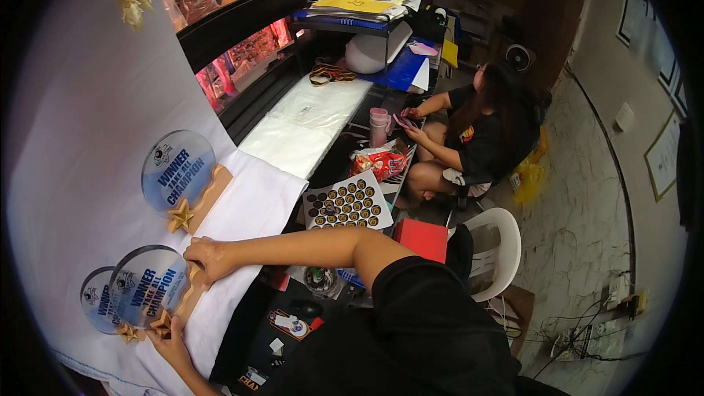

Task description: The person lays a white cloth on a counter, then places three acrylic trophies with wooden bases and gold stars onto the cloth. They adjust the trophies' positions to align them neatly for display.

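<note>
Three round clear trophies with blue printing and gold stars stand on a white cloth. My right hand grips the right end of the wooden base of the front trophy. At that base's other end, beside its star, my left hand holds on with thumb and fingers. Just behind and left of it, partly overlapped, is a smaller-looking trophy. Farther up the cloth, apart from both hands, stands another trophy on a wavy wooden base.
Beyond the cloth lie a white plastic-wrapped pack, a sheet of round stickers, a red snack bag and a pink tumbler. A person sits at the right, holding a phone. Near my arm are a red box and a white plastic chair.
</note>
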### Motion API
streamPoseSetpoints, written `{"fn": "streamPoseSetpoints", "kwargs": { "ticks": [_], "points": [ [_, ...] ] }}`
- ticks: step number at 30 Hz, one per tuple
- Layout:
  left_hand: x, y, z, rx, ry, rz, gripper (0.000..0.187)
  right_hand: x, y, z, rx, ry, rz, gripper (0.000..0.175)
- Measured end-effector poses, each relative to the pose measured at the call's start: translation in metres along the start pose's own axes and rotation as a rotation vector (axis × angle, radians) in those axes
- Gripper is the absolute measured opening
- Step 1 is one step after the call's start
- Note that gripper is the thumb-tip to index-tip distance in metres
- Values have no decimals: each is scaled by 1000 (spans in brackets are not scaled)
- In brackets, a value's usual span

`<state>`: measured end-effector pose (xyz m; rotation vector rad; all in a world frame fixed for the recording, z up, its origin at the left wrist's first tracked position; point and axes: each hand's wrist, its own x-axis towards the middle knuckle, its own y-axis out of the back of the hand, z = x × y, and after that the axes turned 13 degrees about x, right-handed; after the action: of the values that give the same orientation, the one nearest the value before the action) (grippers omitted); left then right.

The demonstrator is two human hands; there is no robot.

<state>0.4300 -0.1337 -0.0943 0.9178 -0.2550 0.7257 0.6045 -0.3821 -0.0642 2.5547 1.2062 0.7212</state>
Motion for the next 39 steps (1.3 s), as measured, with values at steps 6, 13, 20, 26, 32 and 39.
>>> {"fn": "streamPoseSetpoints", "kwargs": {
  "ticks": [6, 13, 20, 26, 32, 39],
  "points": [
    [-3, -2, 7, 40, 80, 59, 63, 7, -12, 18, -35, 125, 27, 53],
    [-4, -5, 21, -77, 65, -2, 41, 7, 2, 25, -61, 103, -118, 64],
    [-9, 4, 40, -46, 86, 39, 57, 12, 80, 46, 118, 359, 1000, 55],
    [-6, 9, 51, -39, 73, 36, 59, 34, 103, 59, 200, 14, 973, 82],
    [-7, 12, 51, -67, 101, 10, 61, 34, 110, 69, 31, -170, 746, 61],
    [-6, 10, 50, -34, 85, 21, 61, 32, 92, 66, 36, -119, 669, 62]
  ]
}}
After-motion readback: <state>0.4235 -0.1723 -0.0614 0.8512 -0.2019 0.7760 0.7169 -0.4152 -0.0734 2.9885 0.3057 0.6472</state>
